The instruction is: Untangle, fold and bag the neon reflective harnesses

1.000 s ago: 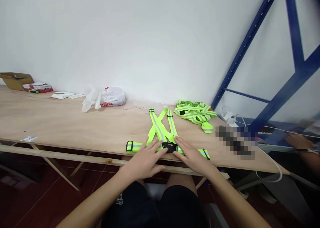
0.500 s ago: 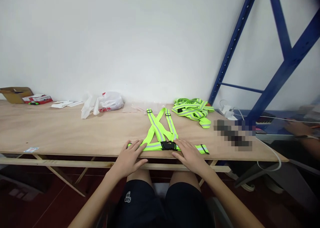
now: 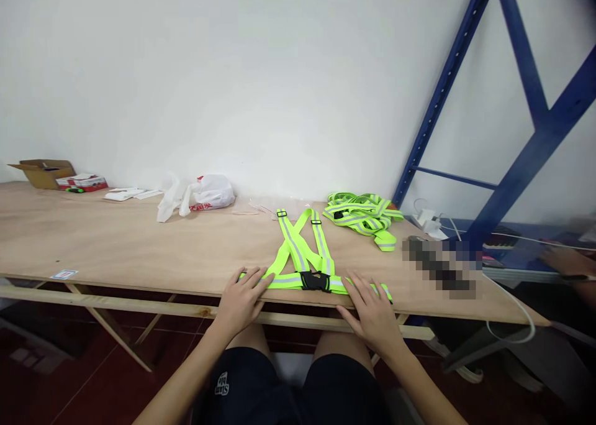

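The vest (image 3: 305,260) is laid flat at the table's (image 3: 116,245) front edge, waist band along the edge, buckle (image 3: 315,281) in the middle, shoulder straps crossed toward the wall. Smoothing is probably best done outward from the buckle, with the band kept straight and untwisted. The left hand (image 3: 241,297) is pressed palm-down on the band's left end, fingers spread. The right hand (image 3: 372,310) is flat on the right end, fingers apart too, nothing gripped.
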Available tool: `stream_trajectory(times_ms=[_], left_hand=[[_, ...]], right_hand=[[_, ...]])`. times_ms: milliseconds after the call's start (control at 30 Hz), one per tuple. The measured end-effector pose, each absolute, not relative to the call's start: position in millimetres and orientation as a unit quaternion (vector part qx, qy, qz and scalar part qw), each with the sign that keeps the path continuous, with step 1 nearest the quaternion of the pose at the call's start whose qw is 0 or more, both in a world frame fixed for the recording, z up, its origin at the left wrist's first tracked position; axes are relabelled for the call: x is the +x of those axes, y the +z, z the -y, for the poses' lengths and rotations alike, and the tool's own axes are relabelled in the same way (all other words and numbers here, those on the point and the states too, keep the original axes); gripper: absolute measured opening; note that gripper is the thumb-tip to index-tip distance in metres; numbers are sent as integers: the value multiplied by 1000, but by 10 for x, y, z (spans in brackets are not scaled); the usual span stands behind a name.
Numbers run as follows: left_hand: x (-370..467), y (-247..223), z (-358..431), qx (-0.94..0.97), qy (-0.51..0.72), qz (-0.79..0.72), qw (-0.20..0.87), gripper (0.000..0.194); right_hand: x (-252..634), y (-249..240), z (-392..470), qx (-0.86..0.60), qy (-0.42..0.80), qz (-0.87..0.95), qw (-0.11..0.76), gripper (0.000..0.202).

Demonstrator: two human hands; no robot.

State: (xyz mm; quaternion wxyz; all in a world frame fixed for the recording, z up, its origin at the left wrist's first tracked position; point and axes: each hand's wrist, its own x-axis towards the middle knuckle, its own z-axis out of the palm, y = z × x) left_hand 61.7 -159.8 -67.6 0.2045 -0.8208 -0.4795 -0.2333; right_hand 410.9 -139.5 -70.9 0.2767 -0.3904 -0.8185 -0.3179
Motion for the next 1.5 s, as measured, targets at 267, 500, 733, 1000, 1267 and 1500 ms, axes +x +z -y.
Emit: stream_trajectory(times_ms=[267, 500, 733, 1000, 1267, 1500], left_hand=[[614, -669, 1602, -819, -247, 464, 228, 52], [596, -711, 1571, -826, -232, 475, 196, 54], [416, -411, 1694, -858, -235, 452, 68, 49], [-6, -311, 1735, -811, -338, 468, -95, 35], [41, -200, 1730, -772, -411, 464, -141, 32], [201, -118, 1675, -696, -520, 464, -173, 31]], right_hand=[[4243, -858, 1346, -414, -282, 828, 251, 53], [4199, -840, 1368, -428, -273, 822, 257, 55], [4204, -849, 1370, -433, -257, 823, 262, 58], [4199, -864, 1362, -426, -272, 816, 280, 53], [4209, -875, 1351, -423, -270, 819, 277, 58], [4240, -855, 1362, -433, -238, 832, 251, 64]])
